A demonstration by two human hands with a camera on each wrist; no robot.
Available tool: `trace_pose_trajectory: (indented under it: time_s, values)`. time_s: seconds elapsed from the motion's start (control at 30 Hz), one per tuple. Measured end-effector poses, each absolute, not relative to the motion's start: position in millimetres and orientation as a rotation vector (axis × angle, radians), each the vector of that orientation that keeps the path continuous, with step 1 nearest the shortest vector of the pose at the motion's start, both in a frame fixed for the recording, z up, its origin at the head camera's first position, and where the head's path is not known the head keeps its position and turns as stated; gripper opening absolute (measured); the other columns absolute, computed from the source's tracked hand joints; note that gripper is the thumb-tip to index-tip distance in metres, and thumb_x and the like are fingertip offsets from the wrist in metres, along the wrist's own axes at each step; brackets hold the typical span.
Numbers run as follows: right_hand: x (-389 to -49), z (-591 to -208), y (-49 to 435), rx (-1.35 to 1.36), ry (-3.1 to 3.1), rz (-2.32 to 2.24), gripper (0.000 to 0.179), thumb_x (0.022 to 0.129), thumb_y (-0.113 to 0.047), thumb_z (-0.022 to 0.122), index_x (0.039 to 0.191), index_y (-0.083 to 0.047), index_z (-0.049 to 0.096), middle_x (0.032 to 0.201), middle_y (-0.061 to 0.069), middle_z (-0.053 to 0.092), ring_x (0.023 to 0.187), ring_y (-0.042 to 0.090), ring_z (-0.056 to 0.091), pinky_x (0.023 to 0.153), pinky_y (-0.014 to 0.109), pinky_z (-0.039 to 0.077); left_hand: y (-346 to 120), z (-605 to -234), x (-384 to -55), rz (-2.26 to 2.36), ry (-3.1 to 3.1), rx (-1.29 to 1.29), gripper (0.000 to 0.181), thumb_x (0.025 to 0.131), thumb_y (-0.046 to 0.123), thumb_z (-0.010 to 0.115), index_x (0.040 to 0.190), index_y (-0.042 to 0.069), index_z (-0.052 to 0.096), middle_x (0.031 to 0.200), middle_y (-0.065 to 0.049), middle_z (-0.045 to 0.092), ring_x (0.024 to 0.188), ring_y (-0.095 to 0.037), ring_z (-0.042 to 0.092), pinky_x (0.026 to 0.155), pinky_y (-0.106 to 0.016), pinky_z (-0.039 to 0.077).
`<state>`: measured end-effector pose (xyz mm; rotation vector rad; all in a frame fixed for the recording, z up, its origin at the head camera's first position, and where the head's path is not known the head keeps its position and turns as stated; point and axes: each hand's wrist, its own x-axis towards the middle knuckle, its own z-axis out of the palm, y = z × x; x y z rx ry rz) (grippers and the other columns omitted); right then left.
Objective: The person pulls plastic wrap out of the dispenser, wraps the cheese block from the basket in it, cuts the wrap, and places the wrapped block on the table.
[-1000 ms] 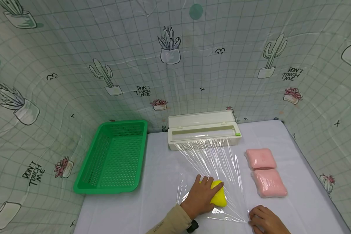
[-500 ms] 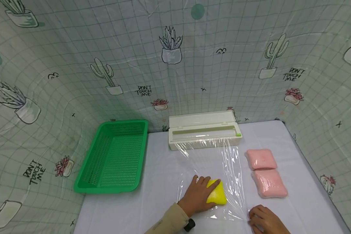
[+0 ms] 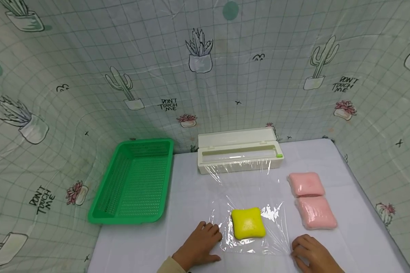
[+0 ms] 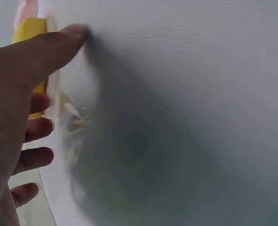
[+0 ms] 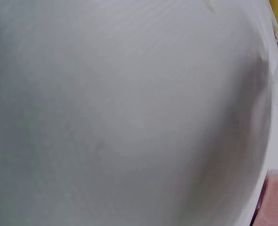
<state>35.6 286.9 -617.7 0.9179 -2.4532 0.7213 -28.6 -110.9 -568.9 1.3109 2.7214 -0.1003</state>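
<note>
A yellow pad (image 3: 248, 223) lies flat on a sheet of cling film (image 3: 249, 212) spread over the white counter (image 3: 150, 246). The film runs back to a white dispenser box (image 3: 239, 155) that stands with its lid up against the patterned backdrop (image 3: 205, 76). No hand touches the yellow pad.

The left hand (image 3: 199, 246) rests on the counter just left of the pad, palm down. Its fingers (image 3: 210, 229) are relaxed and slightly spread, and they hold nothing; the fingertips lie at the left edge of the film. In the left wrist view the same hand (image 4: 16, 117) shows its thumb stretched out over the counter and the other fingers (image 4: 37, 129) loosely bent, with the pad (image 4: 30, 33) just beyond them.

The right hand (image 3: 311, 254) lies on the counter at the near right corner of the film, its fingers (image 3: 298, 242) loosely bent. Whether they pinch the film's edge cannot be told. The right wrist view is mostly blurred white counter, with a sliver of yellow and a bit of pink at its right edge.

Two pink pads (image 3: 311, 201) lie one behind the other to the right of the film, touching each other. A green basket (image 3: 134, 182) stands at the left of the counter, well apart from the hands.
</note>
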Motion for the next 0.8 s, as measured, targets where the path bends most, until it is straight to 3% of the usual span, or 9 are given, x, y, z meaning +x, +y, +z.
trace_pose_trajectory:
  time_s: [0.1,0.3,0.4,0.53,0.63,0.8]
  values:
    - [35,-617,286,0.893,-2.435,0.714,0.052,0.111,-0.054,0.037,0.076,-0.029,0.067,0.095,-0.017,0.060,0.089,0.002,0.053,0.079,0.019,0.046,-117,-574,-25,-0.095,2.713,1.347,0.039,0.090,0.059,0.079,0.114,0.031,0.067,0.113,0.012,0.061,0.105,-0.008,0.055,0.101,-0.031,0.047]
    - [32,-616,286,0.892,-2.411,0.736,0.050,0.111,-0.052,0.038,0.077,-0.028,0.065,0.094,-0.016,0.060,0.088,0.003,0.052,0.079,0.020,0.045,-120,-582,-23,-0.081,2.774,1.417,0.017,0.098,0.040,0.076,0.112,0.030,0.073,0.108,0.014,0.065,0.101,-0.006,0.056,0.098,-0.027,0.048]
    - [29,-615,289,0.925,-2.390,0.782,0.037,0.109,-0.045,0.055,0.080,-0.026,0.066,0.095,-0.014,0.061,0.088,0.005,0.053,0.079,0.021,0.044,-120,-582,-22,-0.122,2.784,1.465,0.016,0.096,0.031,0.078,0.111,0.028,0.073,0.106,0.013,0.066,0.098,-0.006,0.057,0.097,-0.026,0.048]
    - [25,-613,291,0.915,-2.385,0.791,0.034,0.109,-0.042,0.057,0.084,-0.024,0.068,0.095,-0.014,0.061,0.088,0.006,0.053,0.080,0.019,0.044,-121,-582,-22,-0.138,2.823,1.516,0.019,0.091,0.023,0.082,0.108,0.026,0.073,0.104,0.012,0.066,0.096,-0.007,0.057,0.095,-0.025,0.048]
    - [22,-608,290,0.865,-2.402,0.740,0.046,0.112,-0.048,0.042,0.085,-0.023,0.069,0.094,-0.015,0.061,0.087,0.005,0.052,0.082,0.017,0.044,-122,-580,-24,-0.048,2.881,1.462,0.012,0.095,0.021,0.078,0.105,0.025,0.073,0.102,0.011,0.068,0.094,-0.008,0.058,0.094,-0.026,0.048]
    - [11,-595,289,0.787,-2.444,0.713,0.048,0.113,-0.049,0.038,0.089,-0.021,0.068,0.094,-0.016,0.062,0.088,0.007,0.055,0.084,0.020,0.043,-121,-573,-31,0.270,2.961,1.271,0.007,0.098,0.015,0.075,0.101,0.020,0.071,0.096,0.010,0.069,0.089,-0.009,0.059,0.091,-0.028,0.049]
